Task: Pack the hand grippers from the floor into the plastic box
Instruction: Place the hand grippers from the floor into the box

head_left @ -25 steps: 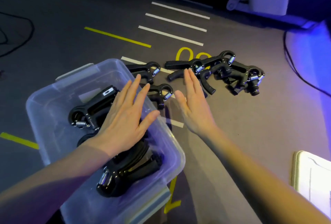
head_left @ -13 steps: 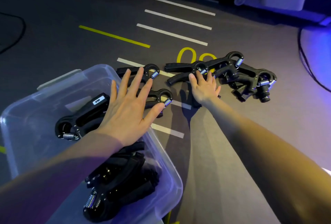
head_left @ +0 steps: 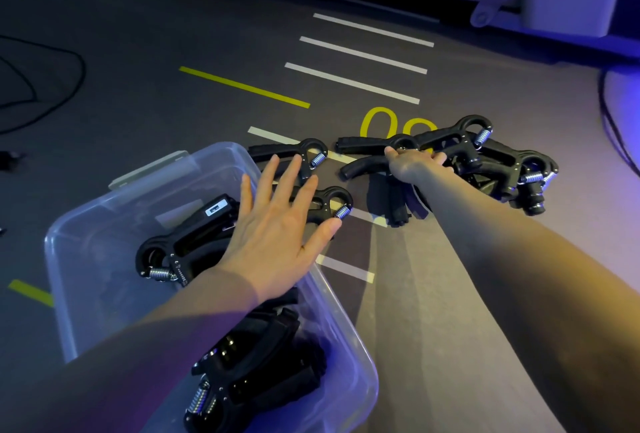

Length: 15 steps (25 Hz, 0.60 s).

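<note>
The hand grippers are black, each with two curved handles meeting at a looped head that carries a bright steel coil spring. Several already lie inside the clear plastic box (head_left: 104,225), which sits on the dark floor (head_left: 138,52) at the lower left of the view; one (head_left: 187,242) in the box rests with its spring toward the left wall and a small white label on its handle end, and a heap of others (head_left: 256,363) fills the box's near corner.

On the floor just past the box's far right rim lie two single grippers, the farther one (head_left: 294,155) and the nearer one (head_left: 329,204), both with their springs to the right. Farther right, over the yellow painted digits (head_left: 377,121), a tangled pile of grippers (head_left: 502,162) lies heaped together.

The left hand (head_left: 277,235) is spread flat, fingers apart, palm down above the box's far right rim, its fingertips over the two single grippers; whether it touches them cannot be told, and it grips nothing. The right hand (head_left: 412,164) reaches to the left edge of the pile, fingers curled down onto the gripper (head_left: 363,159) whose long handles point left; whether the fingers have fully closed round it cannot be told.

White painted stripes (head_left: 356,58) and a yellow stripe (head_left: 242,86) mark the floor beyond.
</note>
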Tool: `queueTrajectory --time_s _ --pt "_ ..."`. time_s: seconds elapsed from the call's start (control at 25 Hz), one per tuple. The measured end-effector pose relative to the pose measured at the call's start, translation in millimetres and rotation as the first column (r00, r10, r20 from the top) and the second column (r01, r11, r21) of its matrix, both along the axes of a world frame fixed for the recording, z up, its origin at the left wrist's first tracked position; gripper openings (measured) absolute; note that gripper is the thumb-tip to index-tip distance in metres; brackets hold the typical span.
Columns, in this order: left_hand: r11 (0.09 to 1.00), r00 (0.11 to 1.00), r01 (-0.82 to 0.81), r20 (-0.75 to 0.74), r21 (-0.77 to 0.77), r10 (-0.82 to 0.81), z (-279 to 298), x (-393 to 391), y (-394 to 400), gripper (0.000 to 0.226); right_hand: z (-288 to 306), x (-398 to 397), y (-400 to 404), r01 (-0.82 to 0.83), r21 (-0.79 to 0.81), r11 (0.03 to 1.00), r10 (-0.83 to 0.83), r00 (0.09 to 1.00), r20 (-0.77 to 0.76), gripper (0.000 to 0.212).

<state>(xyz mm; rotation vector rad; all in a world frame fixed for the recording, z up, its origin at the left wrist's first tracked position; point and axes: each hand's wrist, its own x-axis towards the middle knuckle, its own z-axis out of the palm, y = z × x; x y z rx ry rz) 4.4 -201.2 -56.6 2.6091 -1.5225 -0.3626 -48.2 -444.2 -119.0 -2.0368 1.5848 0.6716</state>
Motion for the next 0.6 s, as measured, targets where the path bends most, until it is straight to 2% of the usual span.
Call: queueTrajectory --time_s 0.08,0.2,0.28,0.36,0.4,0.48,0.6 --pt "1.000 1.000 -0.004 -0.009 0.003 0.004 0 0 0 0.086 -2 -1 1 0.021 -0.025 0.999 -0.020 0.999 0.031 0.056" --pt "1.000 1.000 -0.003 -0.026 0.003 0.003 0 0 0 0.086 -10 -7 10 0.072 -0.078 0.994 -0.052 0.972 0.231 0.047" --pt "1.000 1.000 -0.003 -0.030 -0.001 0.003 -1 1 0 0.086 -15 -16 18 0.137 -0.051 0.989 -0.095 0.869 0.485 0.044" --pt "1.000 1.000 0.000 -0.031 0.000 0.000 -1 0 0 0.086 -11 -25 29 0.149 0.001 0.989 -0.103 0.678 0.727 0.036" --pt "1.000 1.000 0.002 -0.030 0.001 -0.002 -1 0 0 0.086 -7 -29 36 0.123 -0.034 0.992 -0.049 0.615 0.787 0.031" --pt "1.000 1.000 0.006 -0.025 0.008 -0.006 0 0 0 0.086 5 -35 51 0.056 -0.174 0.983 0.111 0.572 0.813 0.033" --pt "1.000 0.999 -0.009 -0.031 -0.002 0.009 1 0 0 0.084 26 -41 74 0.020 -0.245 0.969 0.205 0.482 0.852 0.036"
